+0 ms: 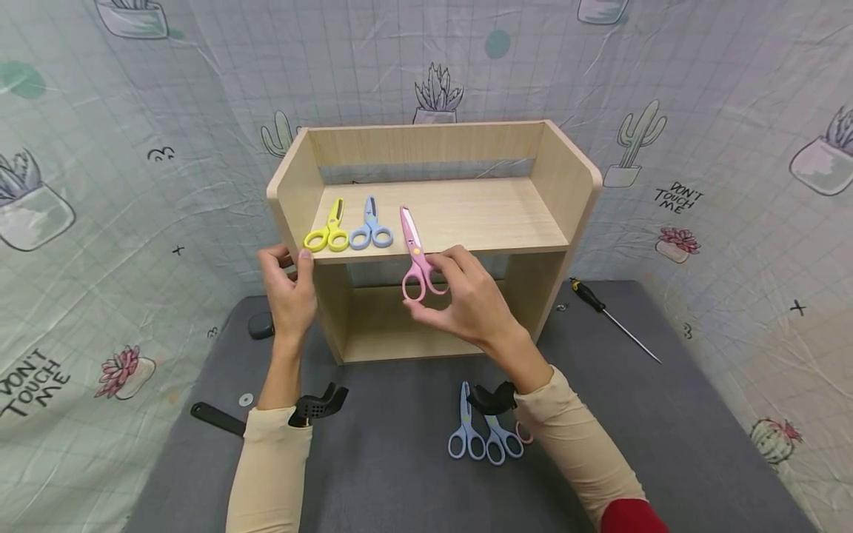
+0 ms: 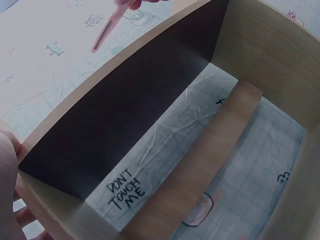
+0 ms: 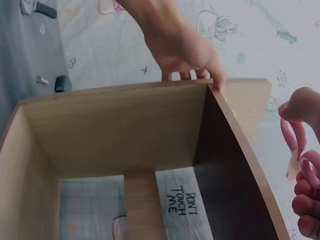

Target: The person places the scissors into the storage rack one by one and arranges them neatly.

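Observation:
My left hand (image 1: 291,292) grips the left side of a small wooden shelf unit (image 1: 493,211), its thumb at the front edge of the upper board. In my right hand (image 1: 469,296) I hold pink scissors (image 1: 417,255) by the finger loops, blades pointing up, in front of that board's edge. The right wrist view also shows the scissors' pink loops (image 3: 299,140) between thumb and fingers. Yellow scissors (image 1: 333,222) and blue scissors (image 1: 369,222) lie side by side at the left of the upper board, blades toward the back.
Two more blue scissors (image 1: 465,422) lie on the grey table, with a pink loop (image 1: 523,432) partly hidden by my right wrist. A screwdriver (image 1: 589,296) is right of the unit. At left are a black handle (image 1: 218,419), a white disc (image 1: 246,400) and a black rounded object (image 1: 261,326).

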The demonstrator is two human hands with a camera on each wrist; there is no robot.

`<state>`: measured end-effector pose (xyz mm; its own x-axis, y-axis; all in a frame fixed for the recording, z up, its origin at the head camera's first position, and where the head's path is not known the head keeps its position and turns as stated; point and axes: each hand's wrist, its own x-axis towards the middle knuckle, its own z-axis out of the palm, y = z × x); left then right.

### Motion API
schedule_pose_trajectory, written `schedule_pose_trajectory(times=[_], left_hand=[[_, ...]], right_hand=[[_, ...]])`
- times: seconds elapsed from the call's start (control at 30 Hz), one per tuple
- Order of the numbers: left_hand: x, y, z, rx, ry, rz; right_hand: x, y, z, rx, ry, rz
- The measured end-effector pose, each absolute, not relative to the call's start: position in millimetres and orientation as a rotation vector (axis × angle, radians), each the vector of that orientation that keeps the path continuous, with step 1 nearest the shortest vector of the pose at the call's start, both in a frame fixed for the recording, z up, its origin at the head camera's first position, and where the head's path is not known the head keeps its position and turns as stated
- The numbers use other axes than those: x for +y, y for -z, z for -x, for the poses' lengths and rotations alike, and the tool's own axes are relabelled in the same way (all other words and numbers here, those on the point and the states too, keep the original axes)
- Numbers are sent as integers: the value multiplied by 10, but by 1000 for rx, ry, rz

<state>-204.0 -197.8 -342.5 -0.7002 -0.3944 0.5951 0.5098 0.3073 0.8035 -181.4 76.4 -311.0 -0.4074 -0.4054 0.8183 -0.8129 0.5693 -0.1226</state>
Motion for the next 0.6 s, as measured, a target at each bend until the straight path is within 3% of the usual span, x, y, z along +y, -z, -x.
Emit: schedule_pose_trajectory(times=[0.6], left_hand=[[-1981,3437,2044,-1813,1481,102]], right_hand=[[691,2856,2161,-2083,-550,-778]])
